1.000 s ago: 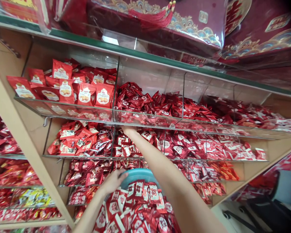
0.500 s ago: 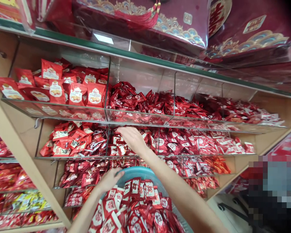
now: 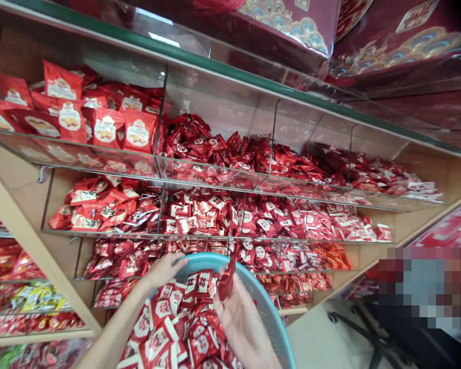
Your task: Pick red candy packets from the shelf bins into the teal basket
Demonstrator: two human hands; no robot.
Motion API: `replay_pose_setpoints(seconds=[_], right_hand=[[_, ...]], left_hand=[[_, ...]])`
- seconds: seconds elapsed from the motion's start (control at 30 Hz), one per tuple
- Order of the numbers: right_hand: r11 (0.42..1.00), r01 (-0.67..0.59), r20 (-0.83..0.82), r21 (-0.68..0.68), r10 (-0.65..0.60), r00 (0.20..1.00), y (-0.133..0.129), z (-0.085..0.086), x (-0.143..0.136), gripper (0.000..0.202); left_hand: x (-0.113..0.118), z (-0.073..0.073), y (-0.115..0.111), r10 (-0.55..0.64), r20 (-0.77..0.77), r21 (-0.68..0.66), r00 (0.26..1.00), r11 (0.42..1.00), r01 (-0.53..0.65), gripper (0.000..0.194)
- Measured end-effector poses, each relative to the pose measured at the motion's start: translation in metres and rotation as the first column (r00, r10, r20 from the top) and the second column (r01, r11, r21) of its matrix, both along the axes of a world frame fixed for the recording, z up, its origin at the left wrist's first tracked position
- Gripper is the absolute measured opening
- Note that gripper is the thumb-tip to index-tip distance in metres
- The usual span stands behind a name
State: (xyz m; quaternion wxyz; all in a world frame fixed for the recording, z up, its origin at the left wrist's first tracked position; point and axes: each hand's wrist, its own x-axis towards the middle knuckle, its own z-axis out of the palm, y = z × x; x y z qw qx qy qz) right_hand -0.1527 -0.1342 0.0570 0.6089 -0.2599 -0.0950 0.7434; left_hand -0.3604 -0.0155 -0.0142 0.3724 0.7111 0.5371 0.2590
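Note:
A turquoise basket [image 3: 278, 323] full of red-and-white candy packets [image 3: 202, 346] is at the bottom middle. Above its right part, my right hand [image 3: 240, 312] is closed on a dark red packet [image 3: 226, 279], which stands up between thumb and fingers. My left hand [image 3: 165, 269] touches the basket's upper left rim, its fingers bent around the edge. Behind the basket, shelf compartments hold red packets with white labels [image 3: 188, 224].
Glass shelves [image 3: 215, 174] with dividers hold several kinds of red packets. Large maroon boxes [image 3: 315, 31] stand on top. A slanted wooden board [image 3: 34, 241] is at left. A black chair base [image 3: 369, 328] is on the floor at right.
My right hand has come down from the middle shelf to above the basket, now with a red packet in it. The view has shifted slightly; my left hand stays at the rim.

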Motion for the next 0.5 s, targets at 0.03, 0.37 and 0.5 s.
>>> replay_pose_setpoints(seconds=[0.03, 0.37, 0.5], right_hand=[[0.998, -0.031, -0.077, -0.051, 0.027, 0.997, -0.003, -0.005, 0.001, 0.018], [0.972, -0.217, -0.397, -0.084, 0.167, 0.902, -0.014, -0.015, 0.001, 0.025], [0.966, -0.237, -0.330, -0.100, 0.193, 0.924, -0.014, -0.011, 0.009, 0.033]], left_hand=[[0.001, 0.001, 0.000, 0.004, -0.003, 0.017, 1.000, 1.000, -0.004, 0.047], [0.003, 0.006, -0.001, -0.027, -0.043, 0.064, 0.999, 0.997, 0.030, 0.046], [0.004, 0.007, -0.001, -0.042, -0.030, 0.049, 0.999, 0.998, 0.044, 0.047]])
